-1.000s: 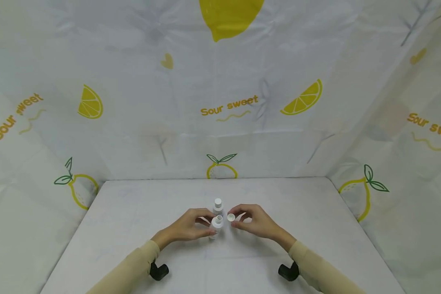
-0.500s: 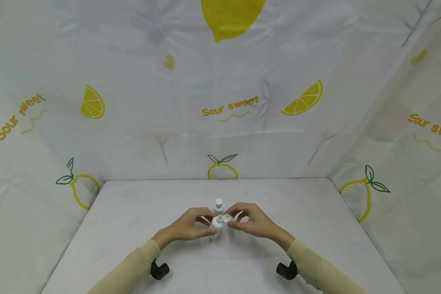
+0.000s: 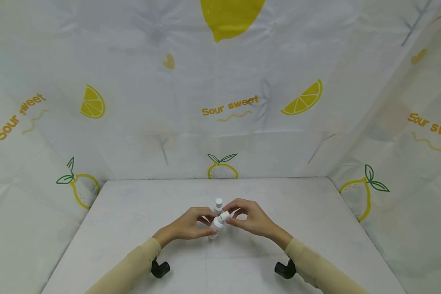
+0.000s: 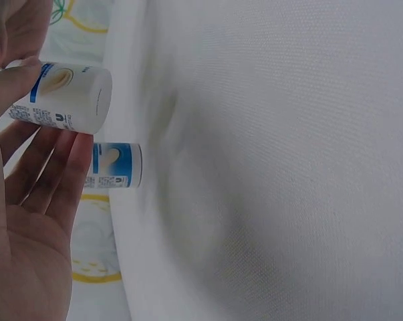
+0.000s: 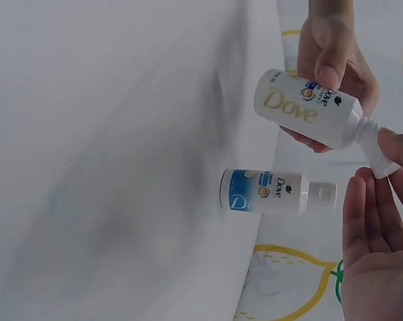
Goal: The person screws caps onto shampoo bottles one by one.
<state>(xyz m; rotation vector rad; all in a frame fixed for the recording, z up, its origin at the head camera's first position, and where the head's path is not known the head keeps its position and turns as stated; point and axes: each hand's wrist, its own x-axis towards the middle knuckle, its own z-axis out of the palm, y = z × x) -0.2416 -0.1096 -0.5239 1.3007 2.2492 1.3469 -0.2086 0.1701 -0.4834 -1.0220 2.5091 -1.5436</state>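
Note:
My left hand [image 3: 193, 223] grips a small white Dove bottle [image 5: 308, 110] around its body, holding it tilted above the table with its neck to the right. Between the thumb and fingertips of my right hand [image 3: 250, 216] is a white cap [image 5: 378, 155], tilted right at the mouth of that bottle. Just behind the held bottle stands a second Dove bottle [image 5: 268, 192], upright, with a blue band at its base and its own white cap on. In the left wrist view this second bottle [image 4: 114, 164] shows partly behind my left fingers.
A white table [image 3: 206, 265] lies under both hands. Around it hang white cloth walls [image 3: 132, 102] printed with lemons and lettering. A black wrist-worn device [image 3: 160, 269] sticks out below the left sleeve, with another black device [image 3: 285, 270] below the right.
My right hand has moved left and slightly up, bringing the cap from beside the bottle onto its mouth. The cap has turned from its hollow side facing up to tilted over. My left hand stays put.

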